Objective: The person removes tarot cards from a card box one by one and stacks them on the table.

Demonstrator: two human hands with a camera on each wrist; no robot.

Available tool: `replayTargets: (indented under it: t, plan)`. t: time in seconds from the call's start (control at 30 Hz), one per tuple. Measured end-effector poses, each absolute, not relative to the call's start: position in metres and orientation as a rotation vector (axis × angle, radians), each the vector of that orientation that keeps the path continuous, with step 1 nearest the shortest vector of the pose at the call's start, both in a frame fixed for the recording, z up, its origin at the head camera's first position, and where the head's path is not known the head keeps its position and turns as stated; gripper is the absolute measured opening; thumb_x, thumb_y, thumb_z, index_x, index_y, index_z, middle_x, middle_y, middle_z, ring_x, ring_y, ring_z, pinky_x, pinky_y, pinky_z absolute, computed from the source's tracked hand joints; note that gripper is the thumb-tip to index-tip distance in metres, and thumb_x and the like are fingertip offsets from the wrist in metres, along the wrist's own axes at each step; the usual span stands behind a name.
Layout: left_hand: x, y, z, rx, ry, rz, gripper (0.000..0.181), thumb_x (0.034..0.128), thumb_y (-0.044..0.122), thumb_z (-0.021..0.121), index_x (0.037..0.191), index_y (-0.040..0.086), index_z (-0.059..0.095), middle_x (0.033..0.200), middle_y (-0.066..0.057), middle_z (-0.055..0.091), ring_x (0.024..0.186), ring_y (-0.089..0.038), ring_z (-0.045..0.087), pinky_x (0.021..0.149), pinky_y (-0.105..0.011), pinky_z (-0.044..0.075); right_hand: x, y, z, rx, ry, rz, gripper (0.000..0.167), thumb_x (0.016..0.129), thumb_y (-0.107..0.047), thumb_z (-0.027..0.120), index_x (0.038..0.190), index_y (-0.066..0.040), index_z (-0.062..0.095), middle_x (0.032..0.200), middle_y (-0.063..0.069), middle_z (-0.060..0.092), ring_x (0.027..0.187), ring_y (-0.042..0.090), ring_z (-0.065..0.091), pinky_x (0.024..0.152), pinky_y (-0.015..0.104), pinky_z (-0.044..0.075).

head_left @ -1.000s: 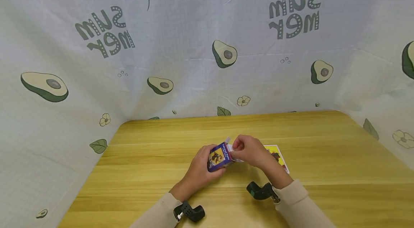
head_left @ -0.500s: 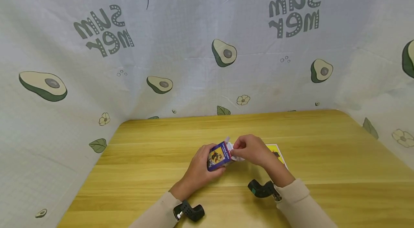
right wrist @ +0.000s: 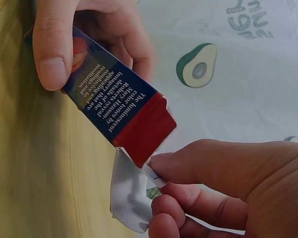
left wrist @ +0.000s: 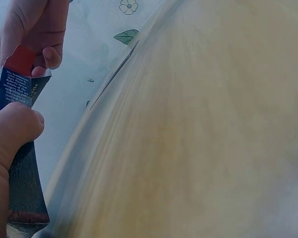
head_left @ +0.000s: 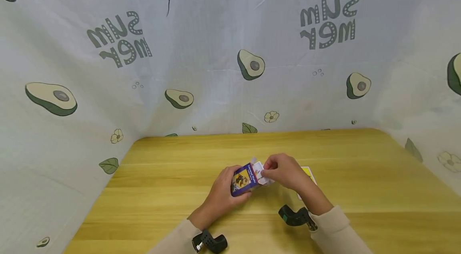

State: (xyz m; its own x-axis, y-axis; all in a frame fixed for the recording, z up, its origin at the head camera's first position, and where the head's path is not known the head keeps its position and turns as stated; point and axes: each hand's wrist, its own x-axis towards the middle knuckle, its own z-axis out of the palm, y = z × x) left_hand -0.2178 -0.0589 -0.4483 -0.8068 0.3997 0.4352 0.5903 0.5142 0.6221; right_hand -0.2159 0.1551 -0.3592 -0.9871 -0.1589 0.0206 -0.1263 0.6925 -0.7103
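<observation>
The left hand [head_left: 222, 191] grips a small blue card box [head_left: 242, 181], tilted with its top toward the right hand. The box's end is open, with a red side flap [right wrist: 148, 130] and a white flap [right wrist: 129, 191] folded out. Thumb and index finger of the right hand [head_left: 287, 173] pinch the edge of white cards [head_left: 257, 169] that stick out a little from the box. In the right wrist view the right hand [right wrist: 223, 186] pinches that white edge beside the red flap. Partly hidden behind the right forearm, a yellow-faced card [head_left: 307, 171] lies on the table.
The wooden table [head_left: 162, 190] runs back to a pale hanging cloth [head_left: 209, 46] printed with avocados and mirrored lettering. Black wrist cameras [head_left: 215, 243] sit below each hand.
More of the white cards shows out of the box's end, and the right hand has shifted slightly to the right. The left hand holds the box nearly still.
</observation>
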Motion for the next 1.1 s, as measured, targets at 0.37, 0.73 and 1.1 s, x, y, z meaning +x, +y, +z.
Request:
replayTargets:
  t: [0.37,0.73,1.1]
  plan:
    - [-0.216,-0.059,-0.449,-0.821,-2.539,-1.181,0.074,0.0782,0.035,0.079,0.138,0.009,0.044,0.121,0.001,0.054,0.101,-0.011,0.050,0.087,-0.031,0.046,-0.216,0.160,-0.355,-0.195,2.854,-1.193,0.011,0.084,-0.013,0.071,0.083,-0.006,0.064,0.077,0.005,0.058,0.069,0.019,0.051,0.058,0.030,0.046]
    - [-0.215,-0.059,-0.447,-0.808,-2.549,-1.185,0.073,0.0786,0.036,0.079,0.138,0.013,0.043,0.122,0.001,0.053,0.102,-0.011,0.050,0.087,-0.031,0.046,-0.218,0.169,-0.353,-0.151,2.798,-1.284,0.012,0.085,-0.010,0.068,0.089,-0.001,0.060,0.080,0.009,0.062,0.065,0.023,0.060,0.057,0.032,0.053]
    - [-0.217,-0.059,-0.450,-0.818,-2.543,-1.181,0.074,0.0782,0.036,0.079,0.138,0.012,0.043,0.122,0.002,0.053,0.102,-0.010,0.049,0.086,-0.030,0.046,-0.216,0.178,-0.348,-0.093,2.768,-1.317,0.019,0.087,-0.012,0.068,0.098,0.001,0.058,0.092,0.015,0.068,0.070,0.024,0.062,0.061,0.034,0.055]
